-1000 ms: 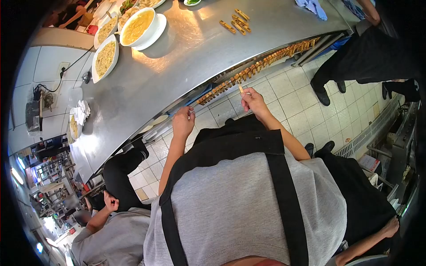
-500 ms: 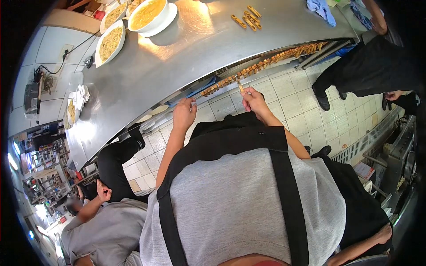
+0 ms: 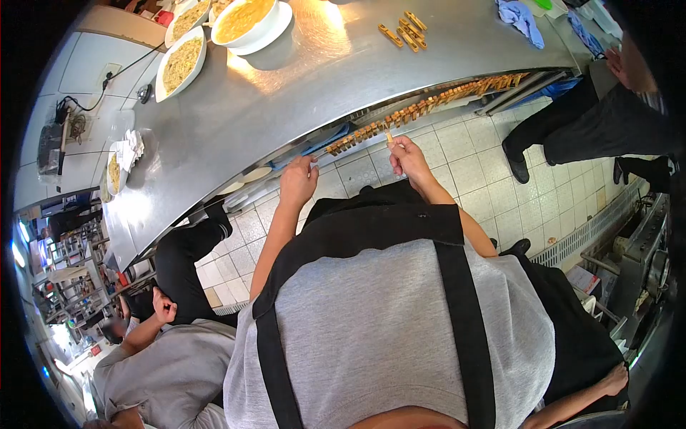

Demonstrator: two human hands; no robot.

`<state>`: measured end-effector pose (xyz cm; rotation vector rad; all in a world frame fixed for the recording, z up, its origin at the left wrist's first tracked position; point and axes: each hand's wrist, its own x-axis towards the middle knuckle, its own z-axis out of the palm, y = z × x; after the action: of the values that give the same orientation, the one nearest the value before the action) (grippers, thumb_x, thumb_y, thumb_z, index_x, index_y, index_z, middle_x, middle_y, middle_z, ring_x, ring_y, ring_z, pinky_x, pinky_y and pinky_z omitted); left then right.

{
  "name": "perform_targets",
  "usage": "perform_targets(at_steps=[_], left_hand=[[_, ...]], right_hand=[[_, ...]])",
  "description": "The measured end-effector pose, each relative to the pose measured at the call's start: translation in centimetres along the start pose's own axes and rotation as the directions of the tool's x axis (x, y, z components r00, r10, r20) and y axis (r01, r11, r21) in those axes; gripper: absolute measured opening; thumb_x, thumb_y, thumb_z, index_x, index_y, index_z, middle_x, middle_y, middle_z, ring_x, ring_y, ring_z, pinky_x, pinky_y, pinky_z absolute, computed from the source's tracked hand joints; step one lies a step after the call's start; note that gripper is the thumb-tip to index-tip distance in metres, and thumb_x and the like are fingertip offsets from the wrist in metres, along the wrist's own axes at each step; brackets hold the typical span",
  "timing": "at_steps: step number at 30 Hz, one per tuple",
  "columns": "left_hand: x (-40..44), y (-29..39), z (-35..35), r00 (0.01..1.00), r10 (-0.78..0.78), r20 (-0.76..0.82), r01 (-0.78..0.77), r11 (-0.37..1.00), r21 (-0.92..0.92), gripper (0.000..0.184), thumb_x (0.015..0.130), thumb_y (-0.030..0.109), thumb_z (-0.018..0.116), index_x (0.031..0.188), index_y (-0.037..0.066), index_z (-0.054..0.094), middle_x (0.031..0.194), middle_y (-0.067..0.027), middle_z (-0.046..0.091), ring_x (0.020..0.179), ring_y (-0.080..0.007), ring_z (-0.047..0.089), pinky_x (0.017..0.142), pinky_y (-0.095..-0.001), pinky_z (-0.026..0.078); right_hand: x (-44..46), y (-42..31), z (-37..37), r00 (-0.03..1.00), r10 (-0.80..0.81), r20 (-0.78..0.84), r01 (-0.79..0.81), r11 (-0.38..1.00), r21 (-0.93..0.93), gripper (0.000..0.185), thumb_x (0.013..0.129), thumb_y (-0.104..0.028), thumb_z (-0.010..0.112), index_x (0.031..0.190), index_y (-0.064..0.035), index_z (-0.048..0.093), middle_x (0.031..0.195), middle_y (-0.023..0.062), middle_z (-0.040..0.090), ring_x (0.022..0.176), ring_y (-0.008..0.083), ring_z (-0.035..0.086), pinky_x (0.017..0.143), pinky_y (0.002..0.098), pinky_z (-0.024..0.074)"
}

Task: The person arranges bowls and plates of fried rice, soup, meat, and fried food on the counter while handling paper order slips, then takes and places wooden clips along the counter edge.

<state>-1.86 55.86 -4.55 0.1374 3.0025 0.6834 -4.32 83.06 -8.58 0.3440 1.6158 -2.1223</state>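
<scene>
A long row of wooden clothespins (image 3: 429, 106) hangs along a thin line or rod below the front edge of the steel counter (image 3: 236, 129). My right hand (image 3: 409, 159) is closed in a pinch on one clothespin (image 3: 389, 136), held up against the underside of the row. At the row's left end, my left hand (image 3: 299, 180) has its fingers curled together just under the counter edge; what lies between the fingertips is too small to make out. Several loose clothespins (image 3: 409, 32) lie on the counter top.
On the counter stand a white bowl of orange-yellow soup (image 3: 246, 21), a plate of fried rice (image 3: 182, 64) and a blue cloth (image 3: 520, 21). One co-worker (image 3: 171, 365) is at my left; another person's dark-trousered legs (image 3: 572, 121) are at the right on the tiled floor.
My right hand has raised its clothespin slightly toward the row. My left hand has stayed almost in place. The person at the right has shifted stance.
</scene>
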Motion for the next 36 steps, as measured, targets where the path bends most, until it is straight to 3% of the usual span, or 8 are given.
perform_targets(at_steps=[5, 18, 23, 24, 27, 28, 31, 36], left_hand=[[0.2, -0.4, -0.1, 1.000, -0.029, -0.006, 0.029, 1.000, -0.009, 0.018, 0.076, 0.015, 0.060, 0.093, 0.007, 0.062, 0.079, -0.0124, 0.059, 0.077, -0.0297, 0.058, 0.072, -0.0399, 0.045], [-0.5, -1.0, -1.0, 0.994, 0.001, -0.109, -0.005, 0.999, -0.037, 0.016, 0.076, 0.013, 0.060, 0.090, 0.004, 0.063, 0.076, -0.0123, 0.058, 0.074, -0.0294, 0.057, 0.073, -0.0407, 0.044], [-0.5, -1.0, -1.0, 0.993, -0.043, -0.113, 0.030, 0.994, -0.110, 0.033, 0.075, 0.010, 0.061, 0.107, 0.006, 0.056, 0.076, -0.0103, 0.058, 0.075, -0.0285, 0.057, 0.075, -0.0397, 0.044], [-0.6, -0.7, -1.2, 0.991, -0.060, -0.122, 0.043, 0.989, -0.141, 0.039, 0.074, 0.009, 0.062, 0.112, 0.007, 0.053, 0.078, -0.0099, 0.058, 0.074, -0.0280, 0.056, 0.075, -0.0395, 0.043], [-0.9, -0.5, -2.0, 0.982, -0.027, -0.189, -0.010, 0.981, -0.195, 0.057, 0.074, 0.006, 0.062, 0.127, 0.008, 0.040, 0.084, -0.0084, 0.058, 0.075, -0.0241, 0.057, 0.073, -0.0364, 0.045], [-1.0, -0.3, -2.3, 0.977, -0.030, -0.209, -0.021, 0.972, -0.234, 0.062, 0.074, 0.006, 0.062, 0.130, 0.008, 0.036, 0.086, -0.0082, 0.058, 0.075, -0.0228, 0.057, 0.071, -0.0355, 0.046], [-0.7, -0.1, -3.2, 0.971, -0.060, -0.232, -0.014, 0.952, -0.306, 0.074, 0.074, 0.006, 0.062, 0.139, 0.009, 0.024, 0.090, -0.0077, 0.058, 0.075, -0.0197, 0.057, 0.067, -0.0332, 0.048], [0.2, 0.1, -2.8, 0.969, -0.187, -0.164, 0.124, 0.935, -0.332, 0.085, 0.076, 0.007, 0.060, 0.144, 0.011, 0.009, 0.085, -0.0075, 0.060, 0.069, -0.0201, 0.059, 0.065, -0.0334, 0.049]], right_hand=[[0.1, 0.6, 1.4, 0.996, 0.020, 0.086, -0.014, 0.998, -0.062, 0.015, 0.091, -0.020, 0.053, 0.094, -0.0062, 0.049, 0.055, 0.0008, 0.045, 0.045, 0.0081, 0.040, 0.041, 0.0221, 0.0328], [2.2, -0.4, 0.6, 0.999, 0.002, -0.037, 0.000, 0.998, 0.057, 0.016, 0.089, -0.022, 0.054, 0.093, -0.0072, 0.049, 0.056, 0.0002, 0.047, 0.042, 0.0087, 0.040, 0.046, 0.0260, 0.0419], [2.8, -0.9, -1.0, 0.994, 0.085, -0.069, -0.079, 0.994, 0.077, 0.016, 0.088, -0.024, 0.055, 0.093, -0.0102, 0.049, 0.056, 0.0001, 0.048, 0.043, 0.0097, 0.043, 0.049, 0.0268, 0.0452], [2.7, -1.4, -1.3, 0.994, 0.106, -0.038, -0.106, 0.994, 0.005, 0.025, 0.088, -0.029, 0.055, 0.099, -0.0067, 0.050, 0.062, 0.0034, 0.055, 0.045, 0.0127, 0.052, 0.049, 0.0281, 0.0462], [2.2, -3.7, -2.4, 0.997, -0.003, -0.074, -0.042, 0.796, -0.604, 0.035, 0.088, -0.035, 0.054, 0.105, -0.0046, 0.051, 0.070, 0.0088, 0.062, 0.053, 0.0221, 0.060, 0.055, 0.0320, 0.0493], [2.3, -4.6, -3.0, 0.985, -0.161, -0.067, 0.012, 0.444, -0.896, 0.039, 0.086, -0.039, 0.054, 0.103, -0.0039, 0.056, 0.078, 0.0154, 0.065, 0.065, 0.0325, 0.063, 0.062, 0.0373, 0.0499], [2.1, -10.4, -3.9, 0.884, -0.467, -0.019, 0.205, 0.424, -0.882, 0.031, 0.085, -0.035, 0.055, 0.092, -0.0055, 0.060, 0.081, 0.0185, 0.064, 0.072, 0.0378, 0.061, 0.065, 0.0423, 0.0489], [8.0, -16.4, -4.4, 0.620, -0.781, -0.076, 0.208, 0.257, -0.944, 0.020, 0.084, -0.026, 0.055, 0.086, -0.0073, 0.062, 0.083, 0.0184, 0.063, 0.076, 0.0371, 0.061, 0.067, 0.0452, 0.0484]])
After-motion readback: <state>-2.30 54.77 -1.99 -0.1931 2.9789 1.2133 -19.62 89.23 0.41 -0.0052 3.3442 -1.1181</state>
